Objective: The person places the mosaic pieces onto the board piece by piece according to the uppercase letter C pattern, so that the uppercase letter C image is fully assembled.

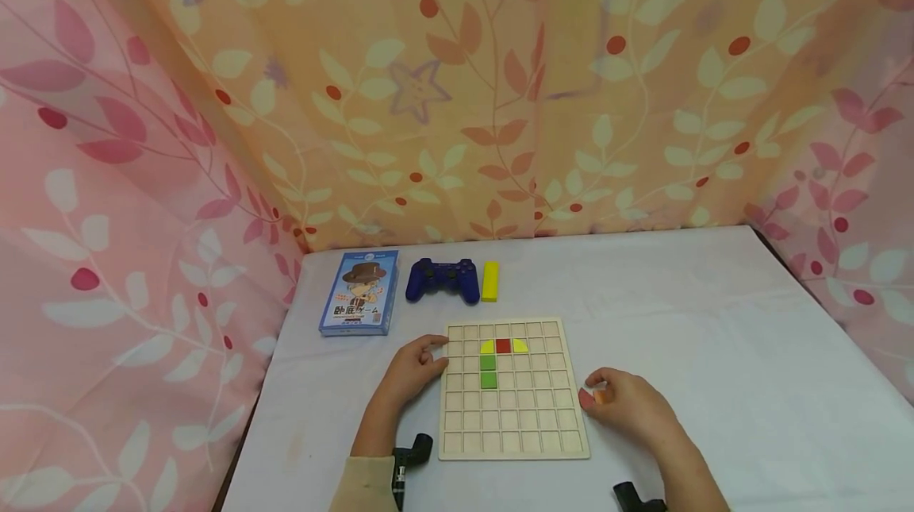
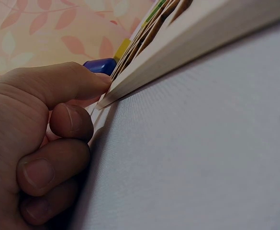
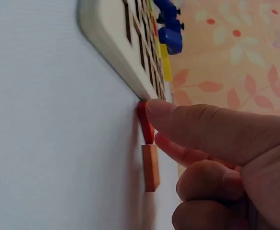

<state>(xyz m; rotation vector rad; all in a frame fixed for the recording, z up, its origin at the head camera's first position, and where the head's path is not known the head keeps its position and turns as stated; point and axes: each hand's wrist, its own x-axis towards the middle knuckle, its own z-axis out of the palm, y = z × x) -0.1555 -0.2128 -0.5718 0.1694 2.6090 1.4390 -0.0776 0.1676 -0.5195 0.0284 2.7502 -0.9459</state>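
Red piece: on the white tablecloth just off the grid board's right edge, at about 4 o'clock from the board's middle, with an orange piece right beside it.
Right hand: fingers curled over both pieces, forefinger tip on the red one, so it's pinching rather than lying flat. The wrist view shows both pieces standing on edge.
Left hand: thumb against the board's left edge at 9 o'clock, other fingers curled under, holding nothing, looks like it's just steadying the board.
Wooden grid board: already has two yellow quarter pieces, a red square and two green squares toward 12 o'clock.
Further out: blue gamepad, yellow block and card game box, from 12 round to 10 o'clock.
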